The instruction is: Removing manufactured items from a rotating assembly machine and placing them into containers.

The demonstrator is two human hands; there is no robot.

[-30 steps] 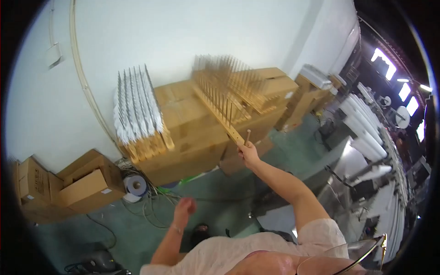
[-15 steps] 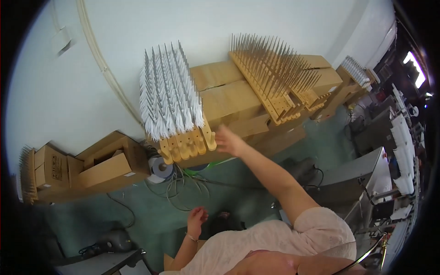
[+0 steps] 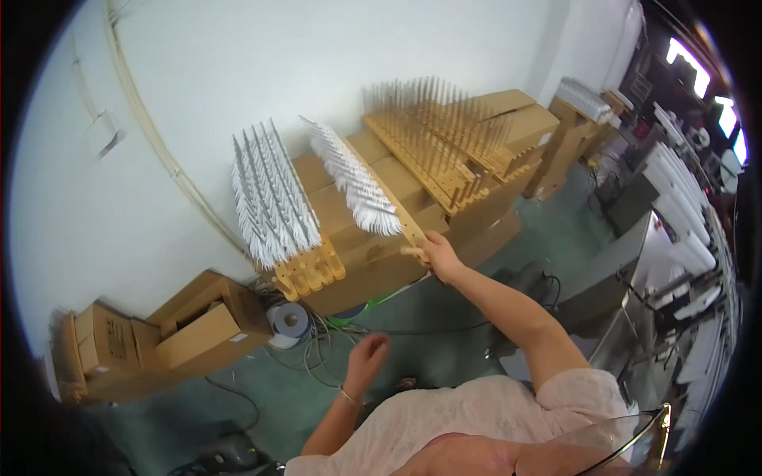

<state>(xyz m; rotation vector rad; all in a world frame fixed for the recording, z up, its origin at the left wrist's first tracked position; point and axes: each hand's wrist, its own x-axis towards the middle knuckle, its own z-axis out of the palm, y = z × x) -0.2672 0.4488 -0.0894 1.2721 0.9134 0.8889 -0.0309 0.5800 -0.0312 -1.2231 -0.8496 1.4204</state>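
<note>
My right hand (image 3: 441, 257) grips the near end of a long wooden pin board (image 3: 409, 226). White, glove-like bundles (image 3: 361, 186) hang close together along that board, which slants over the cardboard boxes. To its left, several more pin boards (image 3: 313, 270) lie side by side, their metal pins rising through rows of white bundles (image 3: 274, 202). My left hand (image 3: 369, 357) hovers low in front of my body, away from the boards; its fingers are blurred, and I cannot see anything in them.
Bare pin boards (image 3: 452, 178) with upright metal pins lie on cardboard boxes (image 3: 385, 274) along the wall. More boxes (image 3: 202, 333) stand at the left beside a blue-white roll (image 3: 290, 320) and loose cables (image 3: 317, 361). A machine (image 3: 627, 293) is at the right.
My right hand has closed on one loaded pin board and moved it rightward, away from the group. My left hand has risen slightly. The whole view has shifted.
</note>
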